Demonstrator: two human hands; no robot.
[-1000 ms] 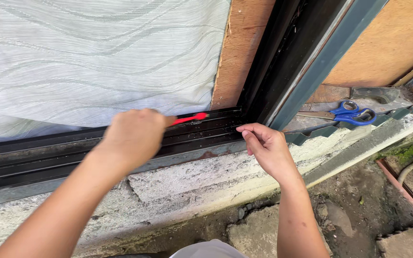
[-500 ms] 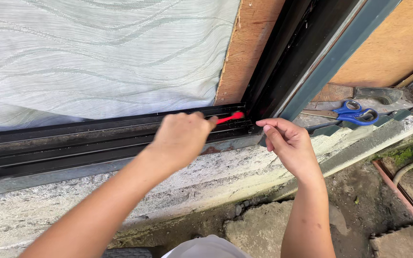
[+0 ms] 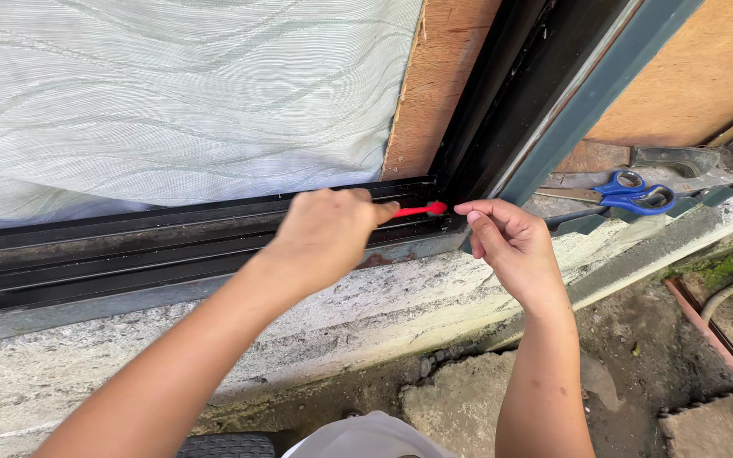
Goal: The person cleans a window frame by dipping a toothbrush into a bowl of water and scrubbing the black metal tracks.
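**Hidden and cropped parts**

Left hand (image 3: pixel 328 233) covers the handle of the red brush (image 3: pixel 422 209); only tip shows, bristles too small to tell. Scissors (image 3: pixel 634 193) blades partly hidden behind grey frame post (image 3: pixel 591 93). Curtain (image 3: pixel 171 93) cut off top and left. Right hand (image 3: pixel 511 250) fingertips curled, contents unclear.

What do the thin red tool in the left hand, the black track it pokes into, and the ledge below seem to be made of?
The thin red tool, held in the left hand, looks like smooth plastic: bright, even colour. The black window track looks like painted metal: straight thin ribs, a rusty patch near the corner. The grey ledge looks like rough concrete: grainy, chipped, stained surface.
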